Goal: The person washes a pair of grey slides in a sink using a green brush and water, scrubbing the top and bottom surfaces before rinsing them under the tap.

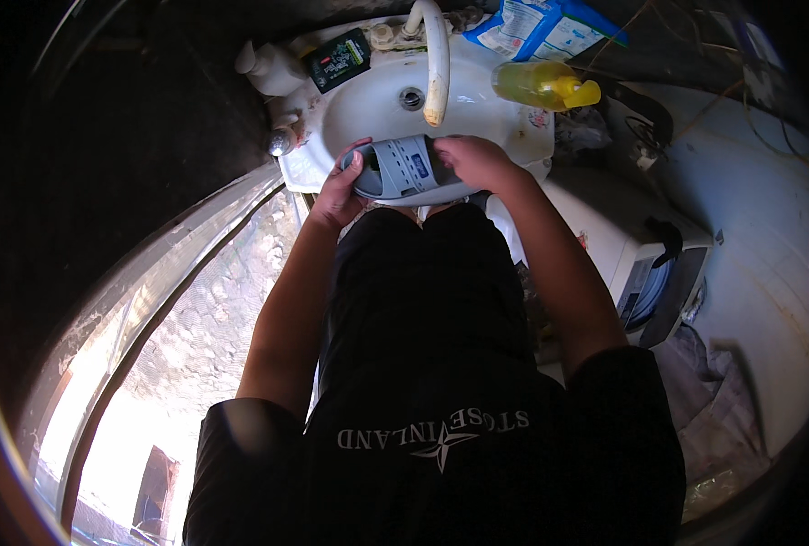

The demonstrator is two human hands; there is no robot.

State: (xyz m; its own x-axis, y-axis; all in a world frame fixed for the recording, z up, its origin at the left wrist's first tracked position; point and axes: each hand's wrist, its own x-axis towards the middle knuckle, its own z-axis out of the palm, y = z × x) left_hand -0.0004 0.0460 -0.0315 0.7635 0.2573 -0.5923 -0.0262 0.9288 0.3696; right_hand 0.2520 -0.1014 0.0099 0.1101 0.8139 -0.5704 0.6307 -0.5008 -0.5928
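A grey-blue slide sandal (399, 167) is held sideways over the front rim of a white washbasin (370, 82). My left hand (341, 185) grips one end of it, thumb on top and fingers around the far side. At the other end is my right hand (471, 162), its fingers bent at the opening beside the strap; whether it holds something there is hidden. Above the sandal hangs the curved white faucet spout (437, 68), and the metal drain (412, 99) shows in the bowl. No running water is visible.
A yellow pump bottle (541, 85) lies on the basin's right rim, near a blue and white packet (547, 31). A dark green packet (339, 60) and a white bottle (275, 70) are at the back left. A white washing machine (602, 218) stands at the right.
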